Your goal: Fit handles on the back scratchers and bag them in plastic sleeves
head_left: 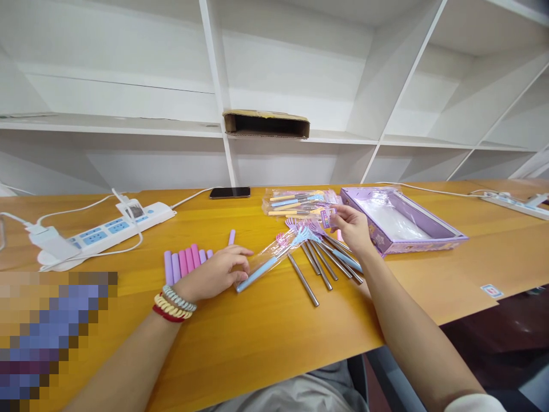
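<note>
My left hand [221,272], with coiled bands at the wrist, touches the lower end of a blue-handled back scratcher [261,273] in a clear plastic sleeve; its fingers are slightly apart. The scratcher's claw head points up and right. My right hand [349,226] pinches a small purple tag [326,217] near the top of the sleeves. Below it, several metal rods [303,279] with pink and purple claw heads fan out on the table. Beyond them lie wrapped scratchers [295,203] with yellow and blue handles. Several pink and purple grip tubes [183,262] lie beside my left hand.
An open purple box [461,239] with clear plastic inside stands at the right. A black phone [230,193] lies near the shelf. A white power strip [107,232] with cables is at the left. A cardboard box [266,124] sits on the shelf.
</note>
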`<act>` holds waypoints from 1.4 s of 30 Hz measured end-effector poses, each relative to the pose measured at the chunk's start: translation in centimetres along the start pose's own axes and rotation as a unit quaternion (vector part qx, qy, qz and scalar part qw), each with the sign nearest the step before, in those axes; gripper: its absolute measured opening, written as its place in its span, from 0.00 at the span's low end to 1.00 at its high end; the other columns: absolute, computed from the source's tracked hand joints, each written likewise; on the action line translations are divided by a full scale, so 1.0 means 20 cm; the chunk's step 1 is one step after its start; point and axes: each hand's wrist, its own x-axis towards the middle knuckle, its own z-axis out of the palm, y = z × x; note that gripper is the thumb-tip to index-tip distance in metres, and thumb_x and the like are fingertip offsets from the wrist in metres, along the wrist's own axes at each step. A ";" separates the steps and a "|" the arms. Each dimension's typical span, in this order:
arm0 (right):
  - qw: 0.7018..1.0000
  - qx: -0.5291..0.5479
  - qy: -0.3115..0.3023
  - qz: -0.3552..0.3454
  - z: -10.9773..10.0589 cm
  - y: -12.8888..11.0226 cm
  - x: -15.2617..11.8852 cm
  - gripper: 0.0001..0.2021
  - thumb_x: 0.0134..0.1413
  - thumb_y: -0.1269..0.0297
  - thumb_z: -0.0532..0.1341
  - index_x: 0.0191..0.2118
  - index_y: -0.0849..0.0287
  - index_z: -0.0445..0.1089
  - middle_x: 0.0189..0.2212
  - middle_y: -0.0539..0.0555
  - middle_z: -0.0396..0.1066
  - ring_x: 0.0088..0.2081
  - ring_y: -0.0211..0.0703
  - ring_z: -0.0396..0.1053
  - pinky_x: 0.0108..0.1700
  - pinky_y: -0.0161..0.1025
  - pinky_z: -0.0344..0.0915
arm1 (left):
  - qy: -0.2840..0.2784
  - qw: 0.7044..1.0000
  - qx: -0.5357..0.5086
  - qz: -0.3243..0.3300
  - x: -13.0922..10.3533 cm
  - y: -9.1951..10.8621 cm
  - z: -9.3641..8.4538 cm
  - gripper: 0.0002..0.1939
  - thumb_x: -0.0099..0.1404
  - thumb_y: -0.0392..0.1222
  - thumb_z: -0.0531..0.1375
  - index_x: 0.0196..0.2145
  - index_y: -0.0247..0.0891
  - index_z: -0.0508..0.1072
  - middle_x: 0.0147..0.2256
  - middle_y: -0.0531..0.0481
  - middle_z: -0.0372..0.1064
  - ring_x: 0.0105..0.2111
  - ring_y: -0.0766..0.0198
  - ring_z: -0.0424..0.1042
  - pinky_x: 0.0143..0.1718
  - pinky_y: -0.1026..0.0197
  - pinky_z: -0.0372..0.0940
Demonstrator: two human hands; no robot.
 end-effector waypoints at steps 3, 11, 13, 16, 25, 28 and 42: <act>1.000 0.000 -0.007 0.004 0.00 -0.01 0.00 0.15 0.40 0.62 0.64 0.37 0.61 0.70 0.23 0.49 0.67 0.21 0.34 0.62 0.21 0.35 0.63 | -0.002 1.000 0.000 -0.003 0.00 0.01 0.00 0.10 0.61 0.46 0.53 0.28 0.42 0.72 0.52 0.53 0.62 0.55 0.58 0.57 0.56 0.55 0.52; 0.997 -0.062 -0.041 -0.011 -0.01 0.01 0.00 0.18 0.43 0.65 0.62 0.43 0.62 0.70 0.20 0.47 0.63 0.18 0.31 0.56 0.20 0.33 0.56 | -0.004 1.000 -0.005 -0.009 0.00 0.01 0.00 0.10 0.61 0.46 0.53 0.29 0.42 0.72 0.52 0.52 0.62 0.54 0.58 0.59 0.55 0.56 0.54; 0.998 -0.054 -0.043 -0.007 -0.01 0.01 0.00 0.19 0.42 0.65 0.62 0.45 0.62 0.69 0.18 0.46 0.61 0.18 0.31 0.55 0.20 0.33 0.55 | -0.005 1.000 -0.003 -0.008 0.00 0.01 0.00 0.10 0.61 0.46 0.53 0.29 0.42 0.72 0.52 0.52 0.62 0.54 0.58 0.59 0.55 0.56 0.54; 0.999 -0.033 -0.034 -0.003 -0.01 0.01 0.00 0.20 0.40 0.66 0.64 0.44 0.61 0.68 0.20 0.46 0.62 0.20 0.31 0.57 0.22 0.32 0.57 | -0.008 1.000 -0.005 -0.010 0.00 0.01 0.00 0.10 0.61 0.46 0.53 0.29 0.42 0.72 0.52 0.52 0.62 0.54 0.58 0.58 0.55 0.55 0.53; 0.999 -0.016 -0.046 0.006 0.00 0.00 0.00 0.16 0.34 0.63 0.67 0.35 0.61 0.70 0.23 0.48 0.66 0.24 0.34 0.63 0.28 0.35 0.63 | -0.008 1.000 -0.013 -0.004 0.00 0.01 0.00 0.13 0.61 0.49 0.52 0.29 0.42 0.72 0.52 0.50 0.62 0.53 0.56 0.59 0.55 0.53 0.55; 0.998 -0.031 -0.050 0.022 0.00 0.00 -0.01 0.13 0.36 0.62 0.66 0.31 0.61 0.70 0.23 0.49 0.67 0.22 0.33 0.61 0.24 0.34 0.60 | -0.007 1.000 -0.012 -0.003 0.00 0.00 0.00 0.12 0.61 0.49 0.52 0.29 0.42 0.72 0.52 0.51 0.62 0.53 0.57 0.60 0.55 0.53 0.54; 0.995 -0.053 -0.045 0.075 -0.02 -0.02 -0.01 0.17 0.30 0.66 0.67 0.33 0.63 0.69 0.24 0.52 0.71 0.24 0.38 0.66 0.22 0.34 0.59 | -0.013 1.000 -0.003 0.002 0.00 0.00 0.00 0.12 0.61 0.47 0.52 0.28 0.41 0.71 0.52 0.50 0.62 0.53 0.57 0.60 0.55 0.53 0.53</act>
